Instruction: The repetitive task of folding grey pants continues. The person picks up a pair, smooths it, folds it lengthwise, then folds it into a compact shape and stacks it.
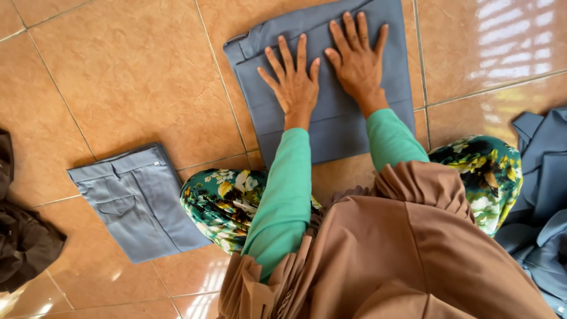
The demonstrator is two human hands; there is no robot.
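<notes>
Brown pleated cloth (413,254) nearest; left hand (295,85) and right hand (359,62) flat, fingers spread, on folded grey garment (331,118); best to press evenly outward.

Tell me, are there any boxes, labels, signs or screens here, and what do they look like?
None in view, only cloth on the tiled floor.
Folded grey garment: under both hands, a flat rectangle.
Folded grey trousers: to the left, with a pocket.
</notes>
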